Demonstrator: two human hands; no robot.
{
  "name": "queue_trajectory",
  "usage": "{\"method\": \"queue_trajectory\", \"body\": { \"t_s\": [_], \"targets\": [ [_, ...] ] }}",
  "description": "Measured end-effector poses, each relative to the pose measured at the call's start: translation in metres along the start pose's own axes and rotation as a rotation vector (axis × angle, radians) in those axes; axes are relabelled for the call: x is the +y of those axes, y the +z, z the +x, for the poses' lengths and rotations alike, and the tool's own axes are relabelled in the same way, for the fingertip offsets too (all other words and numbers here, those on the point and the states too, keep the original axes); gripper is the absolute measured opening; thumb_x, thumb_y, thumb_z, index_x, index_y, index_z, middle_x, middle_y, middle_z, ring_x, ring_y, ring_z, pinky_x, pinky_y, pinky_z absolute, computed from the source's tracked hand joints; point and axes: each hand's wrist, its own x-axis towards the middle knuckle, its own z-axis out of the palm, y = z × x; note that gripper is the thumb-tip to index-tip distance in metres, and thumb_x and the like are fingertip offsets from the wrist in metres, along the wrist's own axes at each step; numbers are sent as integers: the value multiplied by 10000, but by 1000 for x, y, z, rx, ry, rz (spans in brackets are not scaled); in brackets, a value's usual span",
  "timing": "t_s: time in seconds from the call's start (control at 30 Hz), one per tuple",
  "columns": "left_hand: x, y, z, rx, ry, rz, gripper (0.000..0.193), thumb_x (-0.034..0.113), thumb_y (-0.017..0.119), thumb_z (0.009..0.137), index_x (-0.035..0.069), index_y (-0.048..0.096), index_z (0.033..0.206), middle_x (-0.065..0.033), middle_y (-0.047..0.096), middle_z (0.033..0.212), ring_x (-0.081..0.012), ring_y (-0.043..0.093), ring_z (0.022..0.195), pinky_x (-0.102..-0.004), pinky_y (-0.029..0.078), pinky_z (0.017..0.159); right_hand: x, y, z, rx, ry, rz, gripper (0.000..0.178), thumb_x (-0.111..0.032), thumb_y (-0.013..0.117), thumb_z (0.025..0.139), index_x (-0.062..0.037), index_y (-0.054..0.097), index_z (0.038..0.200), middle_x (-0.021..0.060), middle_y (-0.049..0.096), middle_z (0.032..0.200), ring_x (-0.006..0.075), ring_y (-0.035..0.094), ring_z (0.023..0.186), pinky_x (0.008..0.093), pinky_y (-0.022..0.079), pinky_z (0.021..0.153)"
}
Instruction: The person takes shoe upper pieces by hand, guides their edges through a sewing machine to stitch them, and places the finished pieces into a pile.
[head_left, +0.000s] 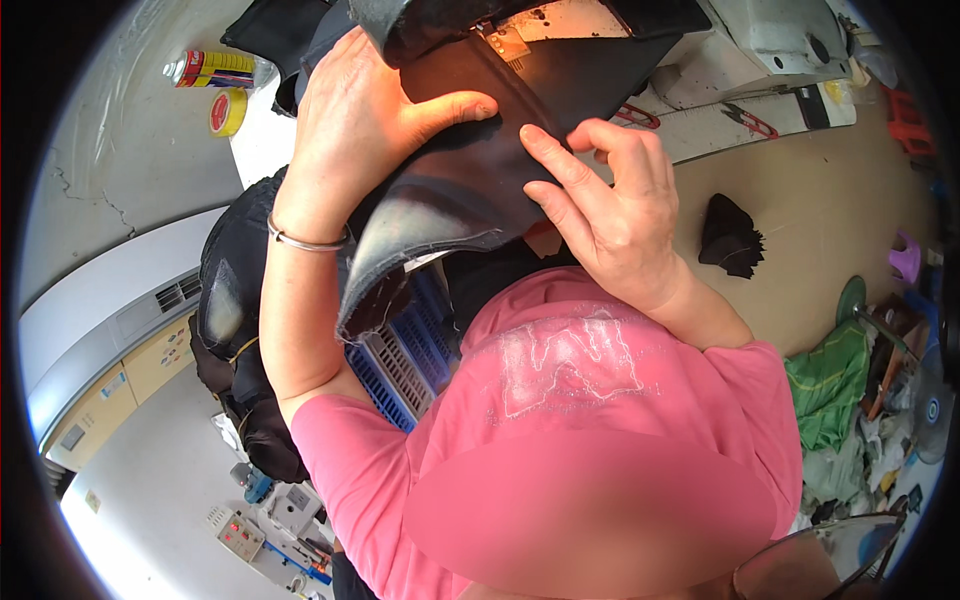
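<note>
Dark denim-like cloth (455, 175) with a faded pale patch and a fraying edge lies across the sewing machine bed, its near end hanging toward my lap. A lamp lights the presser foot area (507, 42) beneath the dark machine head (420, 25). My left hand (358, 105) rests flat on the cloth left of the foot, thumb stretched out along it. At the cloth's right side is my right hand (620, 195); its forefinger and thumb are apart with their tips against the fabric, the other fingers loosely bent.
Red-handled thread snips (750, 121) and a second red pair (638, 116) lie to the right. A scrap of dark cloth (730, 236) sits beyond my right forearm. Far left are a spray can (215, 69) and yellow tape roll (228, 112). Dark garments (235, 300) and blue crates (425, 330) crowd my left arm.
</note>
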Motion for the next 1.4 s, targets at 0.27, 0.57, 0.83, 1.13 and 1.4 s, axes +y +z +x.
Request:
{"method": "queue_trajectory", "body": {
  "t_s": [0.27, 0.57, 0.83, 1.13, 1.4],
  "targets": [
    [-39, 5, 14, 23, 42, -69, 510, 373, 830, 804, 72, 700, 1194, -156, 742, 1076, -324, 700, 984, -392, 527, 856, -5, -2, 7, -1, -106, -210, 414, -241, 779, 822, -157, 746, 1226, -42, 648, 1190, 196, 534, 1054, 342, 375, 934],
    [-74, -1, 42, 7, 17, -92, 587, 366, 823, 786, 75, 659, 1269, -185, 705, 1201, -349, 664, 1124, -405, 503, 954, -2, 12, 33, -23, -146, -234, 502, -439, 790, 755, -133, 744, 1150, -40, 605, 1128, 176, 528, 1043, 373, 401, 886],
    [-97, -9, 66, 32, 74, -175, 551, 289, 805, 790, 49, 638, 1257, -234, 698, 1162, -374, 675, 1083, -412, 519, 926, 4, 32, 57, -25, -149, -289, 476, -502, 756, 794, -150, 751, 1114, -25, 582, 1004, 196, 510, 1022, 379, 404, 855],
    [-179, 8, 64, 195, 75, 55, 766, 385, 891, 704, 26, 616, 1323, -202, 656, 1275, -352, 599, 1237, -395, 452, 1051, -4, 16, 47, -31, -203, -74, 357, -411, 733, 873, -125, 735, 1087, 1, 624, 952, 214, 583, 941, 364, 463, 780],
    [-96, 29, -46, 232, 290, 29, 865, 573, 828, 700, 106, 600, 1392, -129, 570, 1458, -333, 428, 1433, -488, 297, 1166, 15, 27, -17, -549, 394, 1040, 534, -301, 761, 944, 2, 559, 1334, 83, 691, 1165, 137, 663, 869, 284, 524, 781]
  ]
}}
